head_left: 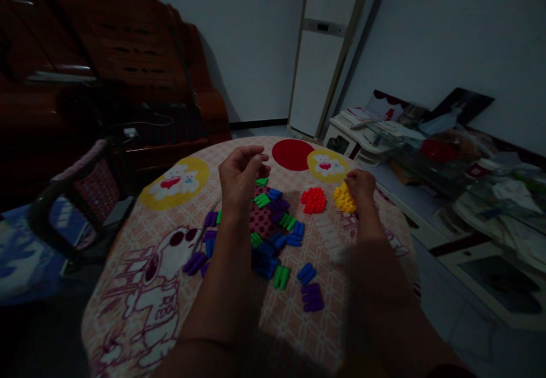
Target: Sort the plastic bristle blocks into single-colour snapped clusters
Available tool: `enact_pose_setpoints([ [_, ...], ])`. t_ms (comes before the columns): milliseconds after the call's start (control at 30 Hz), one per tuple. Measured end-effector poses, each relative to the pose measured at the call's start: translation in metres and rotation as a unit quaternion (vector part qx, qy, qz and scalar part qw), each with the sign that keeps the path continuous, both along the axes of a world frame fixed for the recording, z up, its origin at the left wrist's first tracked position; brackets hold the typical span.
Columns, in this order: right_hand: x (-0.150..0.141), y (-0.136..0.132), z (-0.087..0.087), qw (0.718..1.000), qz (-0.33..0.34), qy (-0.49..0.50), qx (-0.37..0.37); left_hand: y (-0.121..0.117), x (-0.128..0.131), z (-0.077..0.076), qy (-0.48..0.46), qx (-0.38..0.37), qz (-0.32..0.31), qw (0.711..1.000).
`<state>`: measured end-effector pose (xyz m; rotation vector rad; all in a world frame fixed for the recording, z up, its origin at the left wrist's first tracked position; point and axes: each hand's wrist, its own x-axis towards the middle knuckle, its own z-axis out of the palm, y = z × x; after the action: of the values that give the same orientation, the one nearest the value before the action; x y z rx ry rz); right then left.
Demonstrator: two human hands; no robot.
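A dark wooden bench (145, 54) fills the left rear of the dim room; a tall white unit (318, 77) stands by the pale wall, and a low white stand (409, 224) on the right is heaped with papers and bags. The round table bears a pink patterned tablecloth (162, 219) printed with dogs, yellow circles and a red one. Near its middle sits a maroon perforated basket (261, 221), partly hidden by the left arm; green, blue and purple pieces lie over and around it, but which are inside cannot be told. The left hand (241, 176) is raised at the basket's far left side, fingers curled; whether it holds anything is unclear. Well apart from it, the right hand (362, 186) has its fingertips pinched on the yellow cluster (343, 199), just beside the red cluster (313, 200). Smallest are the loose pieces: a green piece (281, 277), a blue piece (306, 274) and a purple piece (313, 297) on the near cloth.
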<state>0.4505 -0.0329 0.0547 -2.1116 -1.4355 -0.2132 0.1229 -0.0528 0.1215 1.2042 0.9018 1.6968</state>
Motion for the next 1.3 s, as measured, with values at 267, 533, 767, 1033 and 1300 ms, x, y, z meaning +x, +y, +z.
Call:
enact_pose_setpoints([
  [267,-0.001,0.002,-0.002,0.999,0.023,-0.033,-0.026,-0.001,-0.006,0.001,-0.005,0.0,0.009,1.0],
  [533,0.003,0.001,-0.001,0.996,0.051,-0.05,-0.058,0.001,-0.01,-0.002,-0.002,0.001,0.015,1.0],
  [767,0.0,0.008,0.005,0.996,0.035,-0.065,-0.051,0.003,-0.01,-0.004,-0.001,-0.006,0.015,1.0],
  [1033,0.001,0.008,-0.002,0.995,0.011,-0.09,-0.041,0.004,-0.013,-0.005,-0.002,-0.008,0.006,1.0],
  [1300,0.013,0.022,-0.012,0.986,0.015,-0.107,-0.131,0.001,-0.011,-0.004,-0.002,-0.013,0.001,1.0],
])
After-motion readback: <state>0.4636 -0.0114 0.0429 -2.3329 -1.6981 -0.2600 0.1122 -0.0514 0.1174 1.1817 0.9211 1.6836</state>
